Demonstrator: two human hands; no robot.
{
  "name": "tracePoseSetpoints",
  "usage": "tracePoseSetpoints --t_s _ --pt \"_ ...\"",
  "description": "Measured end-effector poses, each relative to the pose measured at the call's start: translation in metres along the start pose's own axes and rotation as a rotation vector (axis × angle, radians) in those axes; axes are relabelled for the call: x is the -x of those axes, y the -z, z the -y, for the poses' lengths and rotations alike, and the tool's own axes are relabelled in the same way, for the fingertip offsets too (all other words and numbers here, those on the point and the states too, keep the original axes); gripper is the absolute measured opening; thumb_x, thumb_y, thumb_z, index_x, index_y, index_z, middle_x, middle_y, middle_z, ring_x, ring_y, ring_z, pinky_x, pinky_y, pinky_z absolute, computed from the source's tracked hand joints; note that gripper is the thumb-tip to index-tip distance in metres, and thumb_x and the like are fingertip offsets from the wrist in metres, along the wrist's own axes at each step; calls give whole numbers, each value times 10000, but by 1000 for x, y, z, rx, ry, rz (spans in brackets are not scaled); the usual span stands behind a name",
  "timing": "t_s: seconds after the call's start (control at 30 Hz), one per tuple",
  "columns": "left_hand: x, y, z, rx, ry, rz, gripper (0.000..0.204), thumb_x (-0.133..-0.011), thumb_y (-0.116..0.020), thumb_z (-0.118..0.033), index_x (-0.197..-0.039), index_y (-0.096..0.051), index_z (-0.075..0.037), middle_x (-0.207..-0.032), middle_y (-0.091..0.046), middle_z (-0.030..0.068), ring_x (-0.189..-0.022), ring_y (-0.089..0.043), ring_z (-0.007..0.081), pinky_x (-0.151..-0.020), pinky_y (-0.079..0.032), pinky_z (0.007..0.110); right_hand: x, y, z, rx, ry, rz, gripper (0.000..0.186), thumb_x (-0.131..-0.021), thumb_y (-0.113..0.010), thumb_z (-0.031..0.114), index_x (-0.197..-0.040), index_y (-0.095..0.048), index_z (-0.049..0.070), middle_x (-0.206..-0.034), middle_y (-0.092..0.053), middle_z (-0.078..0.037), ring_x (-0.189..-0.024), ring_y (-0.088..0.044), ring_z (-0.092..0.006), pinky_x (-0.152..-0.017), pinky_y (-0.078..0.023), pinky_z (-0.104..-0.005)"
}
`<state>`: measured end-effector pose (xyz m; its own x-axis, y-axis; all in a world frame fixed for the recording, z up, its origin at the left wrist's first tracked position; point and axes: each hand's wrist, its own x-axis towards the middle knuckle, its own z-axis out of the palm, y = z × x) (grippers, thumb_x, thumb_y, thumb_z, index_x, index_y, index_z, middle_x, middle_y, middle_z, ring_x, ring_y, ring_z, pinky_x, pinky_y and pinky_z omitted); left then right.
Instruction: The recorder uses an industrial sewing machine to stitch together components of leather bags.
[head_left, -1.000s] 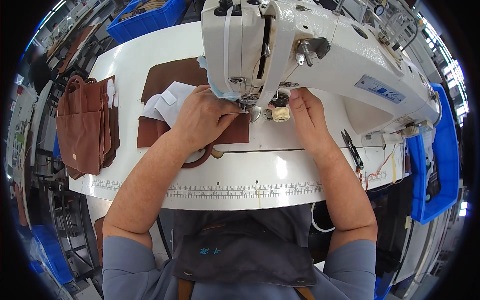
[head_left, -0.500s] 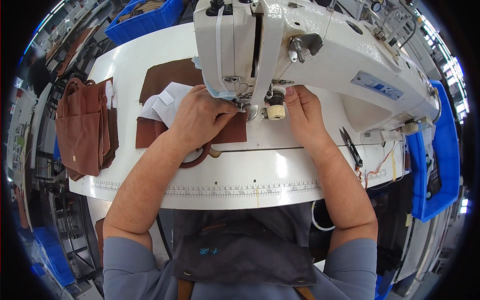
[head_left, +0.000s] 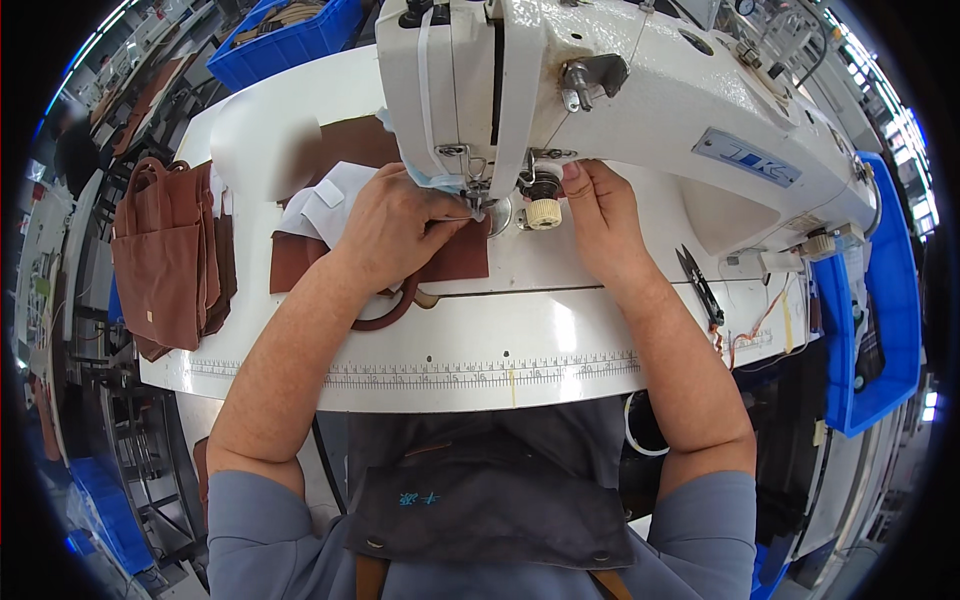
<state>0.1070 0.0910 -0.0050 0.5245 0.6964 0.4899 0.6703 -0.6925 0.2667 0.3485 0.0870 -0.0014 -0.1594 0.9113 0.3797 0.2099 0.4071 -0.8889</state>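
Note:
In the head view, my left hand (head_left: pixel 392 225) lies at the needle area of a white sewing machine (head_left: pixel 640 110). Its thumb and forefinger pinch the edge of a white fabric piece (head_left: pixel 328 200), which lies over brown leather (head_left: pixel 455 258). A bit of pale material shows at the presser foot (head_left: pixel 478 198). Below that hand, a brown looped handle (head_left: pixel 388 316) sticks out. On the other side, my right hand (head_left: pixel 608 215) is closed beside the cream ridged knob (head_left: pixel 543 214), thumb against the forefinger. Whatever it grips is hidden.
Stacked brown leather bag pieces (head_left: pixel 165 255) lie on the table's left. Black thread snips (head_left: pixel 702 285) rest right of my forearm, near loose orange thread. A blue bin (head_left: pixel 870 400) stands at the right, another blue bin (head_left: pixel 285 50) at the back left. A printed ruler runs along the front edge.
The view has shifted slightly. My left thumb and forefinger still pinch at the presser foot, where a pale bit now stands out. A whitish blur has appeared over the table's back left.

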Motion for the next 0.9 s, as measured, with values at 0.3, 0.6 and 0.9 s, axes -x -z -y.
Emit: tracePoseSetpoints --t_s 0.3,0.6,0.9 --pt "7 -7 -1 109 38 -24 89 -803 -769 -115 -878 -788 -73 -875 -771 57 -871 -703 254 -944 -495 389 -4 3 -5 93 64 2 485 -1105 -480 354 -896 -694 -28 -775 -693 -86 -684 -598 -145 -673 -505 -302" --pt "21 -3 -3 41 126 -75 150 -742 -772 -93 -891 -792 -84 -915 -742 85 -887 -682 311 -855 -526 423 -13 2 -23 240 229 41 382 -1046 -531 285 -810 -700 35 -703 -676 -127 -673 -603 -325 -708 -478 -426" --pt "54 105 -81 -8 565 93 120 -814 -786 -223 -875 -813 -123 -771 -734 134 -788 -717 343 -742 -559 419 20 0 7 328 167 434 361 -1008 -566 331 -964 -727 11 -876 -734 -161 -824 -666 -327 -783 -500 -419"
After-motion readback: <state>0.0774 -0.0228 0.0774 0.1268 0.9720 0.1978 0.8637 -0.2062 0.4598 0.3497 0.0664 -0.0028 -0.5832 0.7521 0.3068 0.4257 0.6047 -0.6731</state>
